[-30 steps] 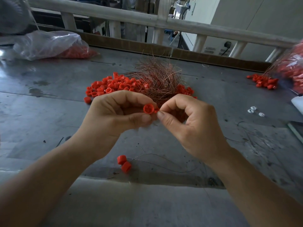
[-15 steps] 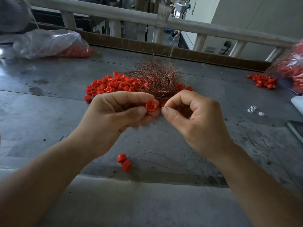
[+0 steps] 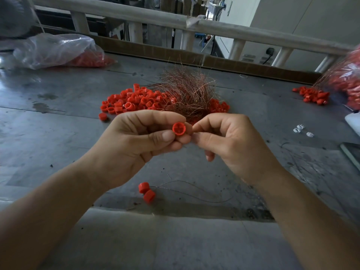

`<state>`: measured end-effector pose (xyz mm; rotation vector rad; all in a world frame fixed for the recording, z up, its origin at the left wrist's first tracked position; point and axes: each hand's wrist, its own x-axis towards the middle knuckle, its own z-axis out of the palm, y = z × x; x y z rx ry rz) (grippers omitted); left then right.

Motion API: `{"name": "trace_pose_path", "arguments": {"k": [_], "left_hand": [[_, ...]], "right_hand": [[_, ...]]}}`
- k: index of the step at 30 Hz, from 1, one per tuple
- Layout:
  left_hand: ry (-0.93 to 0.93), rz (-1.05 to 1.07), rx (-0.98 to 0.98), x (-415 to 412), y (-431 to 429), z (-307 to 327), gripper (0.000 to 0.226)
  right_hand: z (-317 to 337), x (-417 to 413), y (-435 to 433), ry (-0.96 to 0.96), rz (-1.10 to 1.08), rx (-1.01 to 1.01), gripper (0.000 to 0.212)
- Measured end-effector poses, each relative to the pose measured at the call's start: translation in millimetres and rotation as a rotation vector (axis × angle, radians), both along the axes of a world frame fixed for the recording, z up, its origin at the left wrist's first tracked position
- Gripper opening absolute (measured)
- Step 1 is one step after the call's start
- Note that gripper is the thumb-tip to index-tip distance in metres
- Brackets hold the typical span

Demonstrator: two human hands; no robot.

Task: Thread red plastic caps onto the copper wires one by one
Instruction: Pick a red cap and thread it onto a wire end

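Little is done: two caps (image 3: 146,191) lie on the near counter (image 3: 58,133), seemingly strung on a thin wire (image 3: 179,181). A large pile (image 3: 132,100) of loose ones and the copper bundle (image 3: 187,94) wait beyond.

The left hand (image 3: 136,147) pinches one cap (image 3: 178,129) between thumb and curled fingers (image 3: 155,118), above the counter and in front of the bundle. It is round and bright red, its open end facing the camera and showing a cross inside.

The right hand (image 3: 233,147) meets it with fingertips pinched together, apparently on the wire, too fine to see there.
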<state>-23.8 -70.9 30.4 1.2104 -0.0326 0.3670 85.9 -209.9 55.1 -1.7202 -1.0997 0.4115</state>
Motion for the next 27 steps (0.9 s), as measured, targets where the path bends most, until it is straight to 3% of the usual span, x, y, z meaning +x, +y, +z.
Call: {"name": "trace_pose_path", "arguments": {"k": [5, 11, 13, 17, 20, 27], "left_hand": [[0.042, -0.047, 0.008, 0.2, -1.3, -2.1, 0.023], [0.051, -0.062, -0.016, 0.1, -1.9, -1.3, 0.021], [0.056, -0.048, -0.026, 0.4, -2.4, -1.5, 0.021], [0.052, -0.015, -0.030, 0.6, -1.7, -1.0, 0.021], [0.051, -0.016, -0.035, 0.1, -1.7, -0.7, 0.021], [0.054, 0.000, -0.050, -0.9, -2.5, -0.8, 0.022]], "right_hand": [[-5.9, -2.4, 5.0, 0.163, 0.066, -0.083, 0.026], [-4.6, 2.0, 3.2, 0.198, 0.117, -0.099, 0.018], [-3.7, 11.2, 0.7, 0.092, 0.097, -0.171, 0.009], [-11.8, 55.0, -6.6, -0.418, -0.384, -0.252, 0.009], [-21.6, 79.7, -11.9, -0.452, -0.544, -0.289, 0.007], [-37.4, 83.9, -5.4, -0.446, -0.495, -0.351, 0.013]]}}
